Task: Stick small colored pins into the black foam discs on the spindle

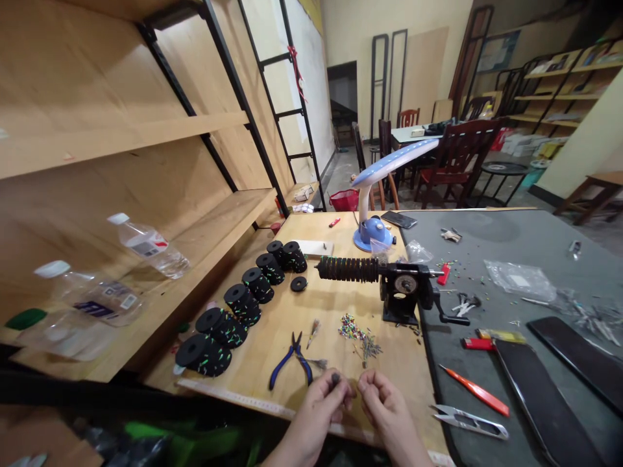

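head view: left hand (325, 397) around small dark piece (335, 377); right hand (382, 397) pinched narrow, contents unclear

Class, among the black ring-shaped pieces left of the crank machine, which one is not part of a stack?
The single thin disc, lying flat between the stacks and the crank machine; the others are piled high.

Small dark piece (335, 377), partly hidden, pinched in left grip (325, 397).
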